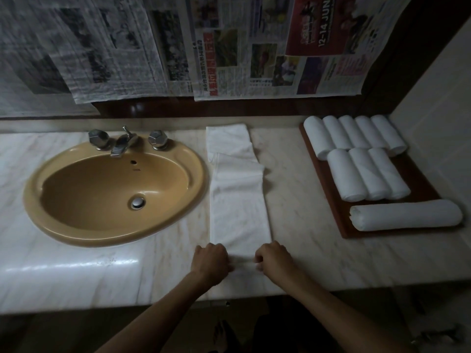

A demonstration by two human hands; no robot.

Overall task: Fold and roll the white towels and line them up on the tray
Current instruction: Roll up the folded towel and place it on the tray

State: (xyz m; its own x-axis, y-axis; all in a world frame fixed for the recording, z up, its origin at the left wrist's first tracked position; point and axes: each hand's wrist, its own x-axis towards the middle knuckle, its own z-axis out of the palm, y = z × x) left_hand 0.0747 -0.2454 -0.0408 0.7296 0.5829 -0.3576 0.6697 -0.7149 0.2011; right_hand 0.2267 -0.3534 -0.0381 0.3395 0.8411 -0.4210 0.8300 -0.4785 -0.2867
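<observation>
A long white towel (pixel 238 197), folded into a narrow strip, lies on the marble counter between the sink and the tray, running away from me. My left hand (pixel 211 261) and my right hand (pixel 274 258) grip its near end with curled fingers, side by side. A brown wooden tray (pixel 336 207) sits at the right. On it lie several small rolled white towels (pixel 356 149) in two rows, and one longer roll (pixel 405 218) crosswise at the tray's near end.
A tan oval sink (pixel 114 192) with a chrome tap (pixel 123 143) fills the counter's left. Newspaper sheets (pixel 229 47) hang on the wall behind. The counter's front edge (pixel 153 304) runs just under my wrists. A pale wall (pixel 438 98) borders the right.
</observation>
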